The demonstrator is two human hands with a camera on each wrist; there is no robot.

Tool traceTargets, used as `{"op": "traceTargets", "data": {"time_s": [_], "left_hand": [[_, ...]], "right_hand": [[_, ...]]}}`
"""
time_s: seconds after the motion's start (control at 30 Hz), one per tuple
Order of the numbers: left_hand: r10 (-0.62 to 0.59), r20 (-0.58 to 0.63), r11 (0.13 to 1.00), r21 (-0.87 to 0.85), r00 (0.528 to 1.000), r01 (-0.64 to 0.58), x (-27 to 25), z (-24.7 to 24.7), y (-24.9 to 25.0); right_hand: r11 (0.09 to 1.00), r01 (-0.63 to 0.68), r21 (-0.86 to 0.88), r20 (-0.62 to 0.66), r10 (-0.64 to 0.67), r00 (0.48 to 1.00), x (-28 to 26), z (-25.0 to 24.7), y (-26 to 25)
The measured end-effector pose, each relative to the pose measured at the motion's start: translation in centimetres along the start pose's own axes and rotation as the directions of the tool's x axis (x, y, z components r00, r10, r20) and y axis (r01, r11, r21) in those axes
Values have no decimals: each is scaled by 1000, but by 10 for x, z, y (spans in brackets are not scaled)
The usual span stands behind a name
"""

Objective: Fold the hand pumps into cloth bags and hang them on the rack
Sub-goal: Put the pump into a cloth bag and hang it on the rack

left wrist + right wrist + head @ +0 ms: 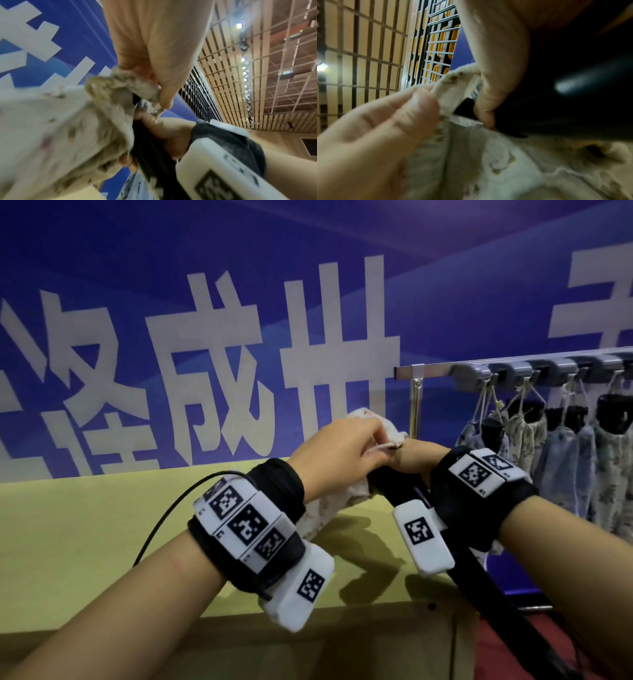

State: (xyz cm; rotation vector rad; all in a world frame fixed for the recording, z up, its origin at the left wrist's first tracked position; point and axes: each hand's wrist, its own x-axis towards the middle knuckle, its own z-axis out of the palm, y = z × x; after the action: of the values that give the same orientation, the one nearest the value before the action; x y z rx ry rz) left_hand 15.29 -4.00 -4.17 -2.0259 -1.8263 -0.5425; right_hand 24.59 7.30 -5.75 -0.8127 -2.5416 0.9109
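Note:
Above the table, my left hand (371,441) pinches the rim of a cream floral cloth bag (325,508) between thumb and fingers. My right hand (416,455) grips a black hand pump (400,491) at the bag's mouth; its black hose trails down to the lower right. In the left wrist view the left hand's fingers (164,94) hold the gathered rim of the bag (60,128) beside the pump (150,148). The right wrist view shows the bag (505,169) below the dark pump (573,101). How far the pump sits inside the bag is hidden.
A metal rack (513,366) with grey hooks stands at the right, carrying several filled cloth bags (561,446) on drawstrings. A yellow-green table top (85,525) lies below my hands. A blue banner (171,268) with white characters fills the background.

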Motion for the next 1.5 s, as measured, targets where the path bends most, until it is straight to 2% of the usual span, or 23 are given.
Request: {"op": "traceTargets", "data": {"time_s": [0.03,0.1,0.17,0.27,0.3,0.37,0.43,0.5,0.57,0.67,0.73,0.8,0.87,0.93,1.03,1.13,1.23,1.37,1.5], "left_hand": [[25,-66,992,124,998,-17,-2,2,-3],[113,-222,936,351,969,-29,-3,9,-11],[141,-324,943,332,936,-28,-2,15,-19],[-23,-223,998,52,975,36,-2,11,-23],[-65,-166,997,18,984,69,-2,13,-26],[-60,-65,990,122,996,67,0,17,-31],[29,-1,966,257,1000,-28,1,22,-41],[139,2,945,297,990,-134,5,27,-56],[193,-4,945,270,981,-185,7,31,-63],[121,17,969,214,993,-121,14,31,-51],[55,-8,966,253,998,-51,18,33,-45],[37,-47,957,288,998,-22,18,36,-45],[93,-112,949,311,989,-54,18,44,-49],[152,-206,942,325,967,-78,17,51,-52],[154,-310,943,330,938,-46,21,54,-55],[144,-265,929,368,953,-38,24,49,-60],[-75,-136,902,412,988,125,25,35,-71],[-182,-88,853,481,979,201,21,18,-97],[-257,-16,791,571,966,219,15,5,-115]], "right_hand": [[988,-26,155,20,23,1000,2,1,2],[880,-89,466,34,83,996,6,1,5],[789,-115,604,22,127,992,7,3,8],[717,-108,688,61,91,994,6,4,6],[706,-103,701,71,75,995,4,5,4],[697,-91,711,55,74,996,3,8,3],[664,-74,744,28,80,996,4,11,7],[608,-31,793,-7,60,998,2,14,6],[520,1,854,-6,7,1000,2,16,1],[377,-4,926,20,-37,999,4,21,-10],[339,-6,941,17,-31,999,3,23,-15],[348,-13,937,19,-14,1000,1,23,-19],[347,-5,938,13,-20,1000,0,22,-17],[339,-36,940,55,-48,997,-2,20,-17],[334,-85,939,117,-79,990,-2,21,-15],[379,-117,918,155,-73,985,-3,22,-11],[546,-156,823,236,-80,968,-6,17,-6],[665,-267,697,374,-20,927,-8,10,4],[762,-354,542,452,91,887,-11,13,12]]}}
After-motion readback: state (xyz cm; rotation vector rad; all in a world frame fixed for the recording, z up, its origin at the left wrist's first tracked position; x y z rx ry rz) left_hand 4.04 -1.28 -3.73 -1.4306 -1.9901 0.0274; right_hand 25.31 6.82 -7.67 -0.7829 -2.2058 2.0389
